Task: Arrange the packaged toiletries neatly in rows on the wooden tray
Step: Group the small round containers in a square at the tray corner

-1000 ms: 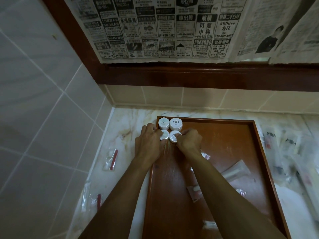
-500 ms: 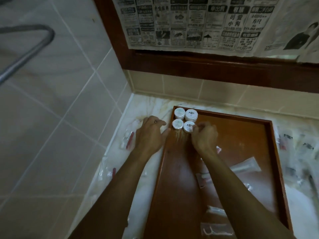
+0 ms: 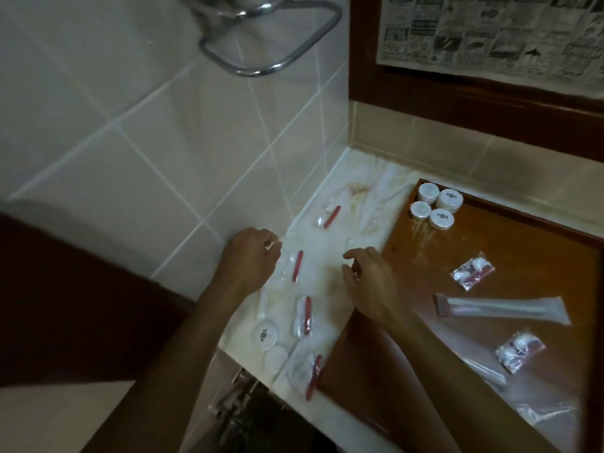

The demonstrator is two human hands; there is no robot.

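1. The tray, at the right of the frame, is glossy reddish-brown wood.
2. Four round containers in its upper-left corner are white, two with a small dark emblem on the lid.
3. The sachets on the tray are clear with white and red contents.
4. The surface, centre frame, is cream marble with rusty veining.
5. The wall tiles, upper left, are pale grey with white grout.
6. The newspaper, upper right, is black-and-white print.

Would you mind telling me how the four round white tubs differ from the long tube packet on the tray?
The round tubs sit clustered in the wooden tray's far left corner; the tube packet lies alone mid-tray. Tubs are squat and opaque; the packet is long, flat, clear-wrapped. Both rest inside the tray.
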